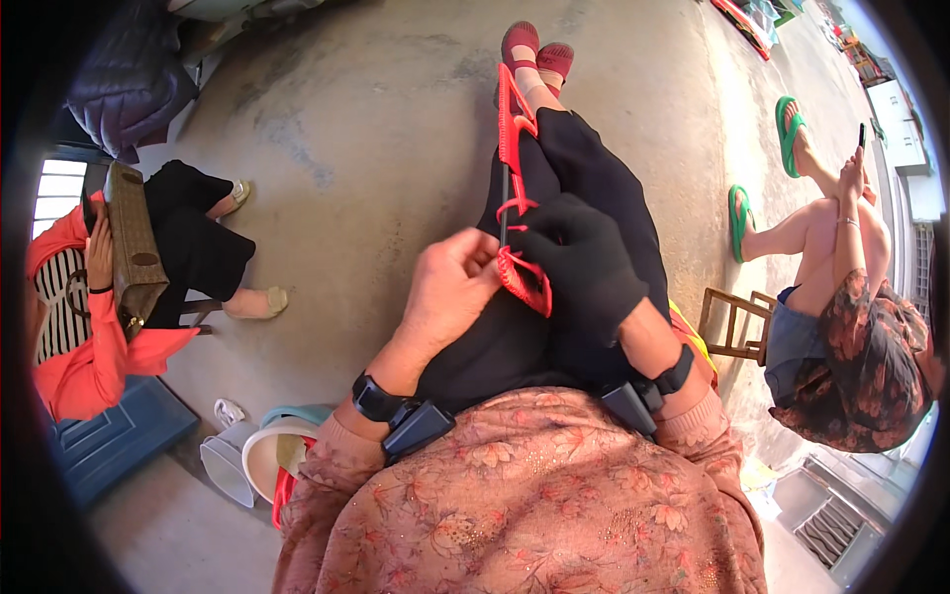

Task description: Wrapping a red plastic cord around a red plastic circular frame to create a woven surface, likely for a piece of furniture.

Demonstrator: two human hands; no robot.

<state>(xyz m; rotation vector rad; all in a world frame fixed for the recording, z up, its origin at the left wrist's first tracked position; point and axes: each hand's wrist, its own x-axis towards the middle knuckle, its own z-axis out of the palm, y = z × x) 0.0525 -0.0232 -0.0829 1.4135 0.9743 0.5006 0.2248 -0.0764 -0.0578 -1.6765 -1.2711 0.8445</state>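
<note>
I sit with a long red woven strip [512, 119] lying along my black-trousered legs toward my red shoes. My bare left hand [447, 292] pinches the strip's near end, a red loop [524, 285], at lap level. My right hand [584, 267], in a black glove, grips the same red loop from the right side, with red strands [515, 210] looped over its fingers. A thin dark rod [504, 198] runs along the strip above the hands. Both wrists wear black bands with small black devices.
A seated person in a pink top with a woven brown bag [134, 247] is at left. Another seated person with green sandals holds a phone at right, beside a small wooden stool [734, 322]. White buckets [247, 460] stand at my lower left on the concrete floor.
</note>
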